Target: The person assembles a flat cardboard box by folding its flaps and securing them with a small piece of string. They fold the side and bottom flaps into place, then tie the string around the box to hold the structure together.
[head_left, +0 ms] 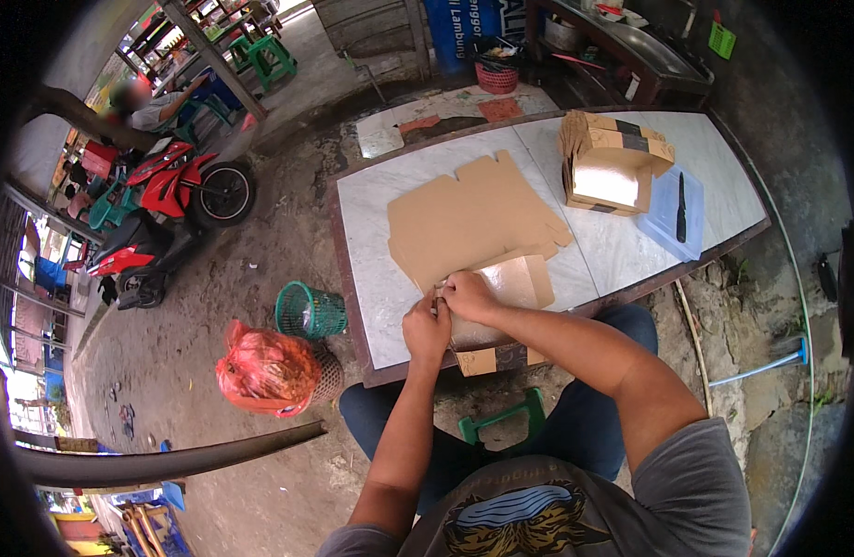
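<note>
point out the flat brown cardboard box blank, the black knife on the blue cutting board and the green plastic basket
flat brown cardboard box blank (469, 218), head view, middle of the sheet
black knife (681, 208), head view, mid-length
green plastic basket (317, 316), head view, its side wall

Bright, even daylight, strongest from the open street at left. Soft shadows only. Mild glare on the pale marble-topped bench. Heavy fisheye bending and dark vignette at the rim.

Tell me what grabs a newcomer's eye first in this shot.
First, the two hands, left hand and right hand, pinching a flat cardboard sheet at the near edge of the marble table. Next, the stack of folded boxes at the table's far right, beside a knife on a blue board. Off left, a red motorbike stands out.
</note>
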Tool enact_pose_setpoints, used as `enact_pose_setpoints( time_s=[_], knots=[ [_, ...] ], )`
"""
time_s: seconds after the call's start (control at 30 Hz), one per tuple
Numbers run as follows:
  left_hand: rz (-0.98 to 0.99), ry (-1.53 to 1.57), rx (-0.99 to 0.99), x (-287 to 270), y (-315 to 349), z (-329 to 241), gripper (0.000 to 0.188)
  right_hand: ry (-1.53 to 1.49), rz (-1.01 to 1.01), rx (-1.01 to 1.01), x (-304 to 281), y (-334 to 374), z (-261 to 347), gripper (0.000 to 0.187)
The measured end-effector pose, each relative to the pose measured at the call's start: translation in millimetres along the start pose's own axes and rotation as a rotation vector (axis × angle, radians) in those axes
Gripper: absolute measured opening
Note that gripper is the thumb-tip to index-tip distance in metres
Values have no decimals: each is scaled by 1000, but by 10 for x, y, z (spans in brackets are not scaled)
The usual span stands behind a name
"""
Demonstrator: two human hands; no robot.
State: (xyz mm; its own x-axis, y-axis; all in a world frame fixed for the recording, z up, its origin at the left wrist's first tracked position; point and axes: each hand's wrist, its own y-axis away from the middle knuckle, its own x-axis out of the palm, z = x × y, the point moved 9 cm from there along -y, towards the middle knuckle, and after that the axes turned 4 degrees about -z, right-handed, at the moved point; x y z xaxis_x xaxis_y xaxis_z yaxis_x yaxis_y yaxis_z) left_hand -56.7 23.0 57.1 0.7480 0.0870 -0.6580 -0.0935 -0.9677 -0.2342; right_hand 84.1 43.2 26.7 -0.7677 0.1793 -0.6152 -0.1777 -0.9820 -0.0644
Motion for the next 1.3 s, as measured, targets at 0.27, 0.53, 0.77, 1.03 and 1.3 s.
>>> enact_pose_setpoints(
  time_s=[0.27,0.53,0.77,1.03,1.3],
  knots=[
    [25,-14,44,-19,-63,-53,37,-283,109,281,115,50,-146,15],
    [87,-117,28,66,-167,-75,44,196,226,-118,-253,-254,31,13],
    [37,-294,215,-108,-315,-483,43,278,-135,174,-1960,-119,-755,28],
    [345,46,492,938,-882,-1328,35,261,-129,266,-1640,-110,-950,27],
    [485,346,411,1325,-934,-1144,32,-18,-106,325,-1595,-170,-1235,22]
  ],
)
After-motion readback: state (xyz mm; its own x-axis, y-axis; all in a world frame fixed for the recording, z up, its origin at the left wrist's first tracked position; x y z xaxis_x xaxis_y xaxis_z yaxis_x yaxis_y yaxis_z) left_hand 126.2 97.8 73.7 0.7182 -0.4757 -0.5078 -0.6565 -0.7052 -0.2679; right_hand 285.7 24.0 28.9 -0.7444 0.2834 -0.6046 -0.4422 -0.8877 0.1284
